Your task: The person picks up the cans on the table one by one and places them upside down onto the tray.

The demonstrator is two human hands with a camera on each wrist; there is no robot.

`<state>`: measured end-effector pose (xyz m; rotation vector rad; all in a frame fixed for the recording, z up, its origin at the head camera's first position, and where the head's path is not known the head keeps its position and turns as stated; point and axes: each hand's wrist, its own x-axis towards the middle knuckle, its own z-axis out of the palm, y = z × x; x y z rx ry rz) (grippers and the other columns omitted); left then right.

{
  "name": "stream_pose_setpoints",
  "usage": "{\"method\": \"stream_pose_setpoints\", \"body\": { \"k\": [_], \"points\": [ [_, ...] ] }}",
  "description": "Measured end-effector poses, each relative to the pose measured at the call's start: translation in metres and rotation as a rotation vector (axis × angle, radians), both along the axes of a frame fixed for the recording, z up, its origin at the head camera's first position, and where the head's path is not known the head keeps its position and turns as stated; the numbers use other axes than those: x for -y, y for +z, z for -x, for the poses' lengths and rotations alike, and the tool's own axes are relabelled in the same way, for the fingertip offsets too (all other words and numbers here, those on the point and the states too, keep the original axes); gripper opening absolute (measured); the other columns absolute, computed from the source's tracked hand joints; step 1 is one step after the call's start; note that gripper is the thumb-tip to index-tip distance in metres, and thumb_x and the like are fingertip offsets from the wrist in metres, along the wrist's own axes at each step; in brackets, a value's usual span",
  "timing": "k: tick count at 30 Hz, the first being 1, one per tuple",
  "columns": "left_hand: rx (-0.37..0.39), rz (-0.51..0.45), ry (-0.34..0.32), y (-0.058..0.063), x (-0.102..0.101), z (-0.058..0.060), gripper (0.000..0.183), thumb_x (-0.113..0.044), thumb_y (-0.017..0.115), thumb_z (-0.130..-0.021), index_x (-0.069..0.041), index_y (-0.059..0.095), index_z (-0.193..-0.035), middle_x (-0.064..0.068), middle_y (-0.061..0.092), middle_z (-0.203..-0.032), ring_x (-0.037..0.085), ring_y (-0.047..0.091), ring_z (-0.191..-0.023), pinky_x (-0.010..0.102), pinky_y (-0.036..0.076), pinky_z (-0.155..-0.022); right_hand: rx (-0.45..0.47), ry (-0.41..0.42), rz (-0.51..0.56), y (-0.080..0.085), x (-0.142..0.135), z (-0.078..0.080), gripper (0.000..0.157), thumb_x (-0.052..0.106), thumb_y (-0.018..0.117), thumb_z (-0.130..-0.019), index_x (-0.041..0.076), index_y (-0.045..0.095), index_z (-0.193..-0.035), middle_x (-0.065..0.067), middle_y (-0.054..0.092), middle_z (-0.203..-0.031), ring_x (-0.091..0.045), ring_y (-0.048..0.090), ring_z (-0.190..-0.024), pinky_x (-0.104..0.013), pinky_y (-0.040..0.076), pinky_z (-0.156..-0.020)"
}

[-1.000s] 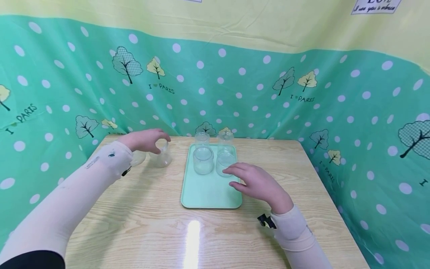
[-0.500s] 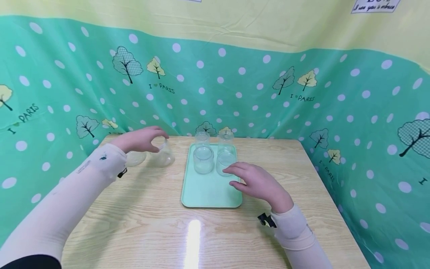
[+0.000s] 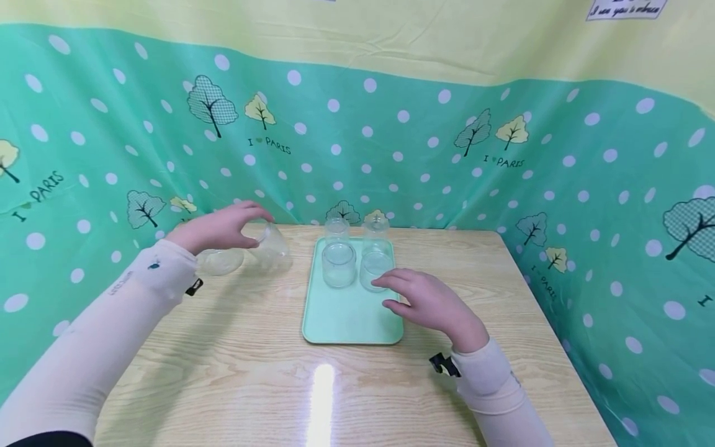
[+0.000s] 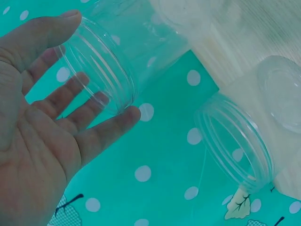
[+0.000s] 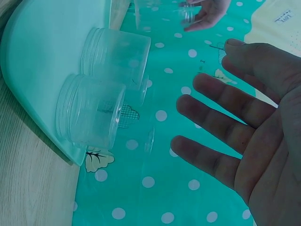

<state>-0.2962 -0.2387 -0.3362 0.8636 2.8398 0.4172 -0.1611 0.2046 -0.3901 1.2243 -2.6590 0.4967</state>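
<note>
My left hand [image 3: 223,227], at the back left of the table, holds a clear plastic jar [image 3: 274,249] by its rim, the jar leaning. In the left wrist view the thumb lies at one side of the threaded rim and the fingertips at the other. A second clear jar [image 4: 235,141] stands mouth up beside it, partly behind the wrist in the head view. Over the right edge of the green tray [image 3: 352,326], my right hand [image 3: 427,304] is held with relaxed, spread fingers and nothing in them. Its fingertips overlap an upside-down clear jar [image 3: 374,267] in the head view.
Several clear jars stand upside down on the tray's far half, among them a front-left jar [image 3: 338,267] and a back-left jar [image 3: 337,228]. The wooden table [image 3: 240,372] meets a green dotted cloth [image 3: 402,155] at its back and sides.
My left hand has moved left and slightly away, and the jar at its fingers now leans more. My right hand and the jars on the tray have stayed put.
</note>
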Motion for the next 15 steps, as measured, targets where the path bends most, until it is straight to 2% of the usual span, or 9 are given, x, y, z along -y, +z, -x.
{"method": "stream_pose_setpoints", "body": {
  "k": [7,15],
  "points": [
    [-0.01,-0.008,0.019,0.002,0.005,-0.005,0.056,-0.021,0.078,-0.09,-0.021,0.056,-0.142,0.011,0.045,-0.151,0.037,0.038,-0.143,0.06,0.042,-0.112,-0.008,-0.002,0.0,-0.002,-0.001,0.001,0.04,0.023,0.074,-0.095,0.018,0.066,-0.134,0.003,0.068,-0.125,-0.014,0.066,-0.115,-0.034,0.056,-0.097],
    [-0.03,-0.053,0.025,0.002,0.012,-0.01,0.059,-0.024,0.08,-0.09,-0.022,0.055,-0.143,0.01,0.043,-0.152,0.036,0.04,-0.141,0.061,0.042,-0.111,-0.009,-0.003,0.002,-0.001,0.001,0.001,0.041,0.023,0.075,-0.095,0.017,0.066,-0.134,0.003,0.068,-0.125,-0.014,0.066,-0.115,-0.035,0.057,-0.096]
  ]
}}
